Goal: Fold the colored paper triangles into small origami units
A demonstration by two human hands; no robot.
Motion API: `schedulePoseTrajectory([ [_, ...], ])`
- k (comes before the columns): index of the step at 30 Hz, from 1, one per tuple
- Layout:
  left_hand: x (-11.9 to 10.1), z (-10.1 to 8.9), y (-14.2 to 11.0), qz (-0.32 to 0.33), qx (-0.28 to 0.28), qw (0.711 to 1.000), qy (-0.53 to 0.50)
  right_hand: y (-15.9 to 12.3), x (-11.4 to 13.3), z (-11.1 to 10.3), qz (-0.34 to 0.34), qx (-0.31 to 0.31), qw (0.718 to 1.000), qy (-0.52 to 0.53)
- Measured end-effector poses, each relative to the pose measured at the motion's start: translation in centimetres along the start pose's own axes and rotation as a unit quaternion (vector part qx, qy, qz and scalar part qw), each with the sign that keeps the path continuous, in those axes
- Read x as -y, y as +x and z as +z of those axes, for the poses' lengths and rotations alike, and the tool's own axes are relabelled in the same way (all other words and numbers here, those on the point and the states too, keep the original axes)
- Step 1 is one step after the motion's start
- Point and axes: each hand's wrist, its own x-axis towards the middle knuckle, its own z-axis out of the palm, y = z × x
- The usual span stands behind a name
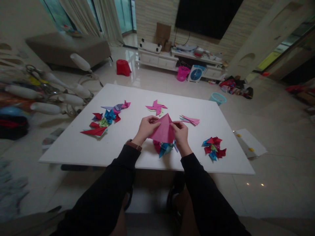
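Observation:
Between my two hands is a sheet of pink origami paper (161,130), raised above the white table and partly folded, with its point facing away from me. My left hand (147,127) pinches its left edge. The right edge is pinched by my right hand (180,131). Below the paper, partly hidden by it, lie blue and red folded paper pieces (166,149). Just beyond my hands is a pink and green paper pinwheel (157,107). To the right of it lies a bundle of narrow folded papers (190,120).
On the white table (73,150), a colourful pile of folded paper (103,121) lies left and a red-blue paper cluster (214,148) right. Beyond stand a red stool (123,67), a pink bin (182,73) and a blue basket (218,98). A lamp with white shades (61,98) is left.

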Motion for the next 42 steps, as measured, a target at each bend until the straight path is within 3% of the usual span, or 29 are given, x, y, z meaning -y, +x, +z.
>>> schedulePoseTrajectory([
  [5, 0.5, 0.1, 0.0, 0.020, -0.007, 0.999, 0.034, -0.2, -0.2, -0.1, -0.026, 0.007, 0.999, -0.026],
  [13, 0.6, 1.1, -0.5, 0.004, 0.032, 0.999, -0.003, -0.6, -0.2, 0.9, -0.004, 0.098, 0.995, -0.026],
  [29, -0.4, -0.1, -1.6, -0.014, 0.107, 0.993, 0.051, -0.9, -0.4, 1.0, -0.015, 0.095, 0.995, 0.000],
  [35, -0.6, -1.1, -2.0, -0.025, -0.009, 0.999, 0.031, -1.9, -0.1, 1.8, -0.060, 0.119, 0.987, -0.088],
  [40, -0.6, -2.2, -1.7, -0.051, -0.087, 0.993, -0.056, -3.2, -0.1, 2.7, -0.162, 0.161, 0.953, -0.197],
  [42, -0.6, -2.6, -1.6, -0.055, -0.105, 0.991, -0.067, -3.5, -0.4, 2.9, -0.173, 0.173, 0.947, -0.206],
])
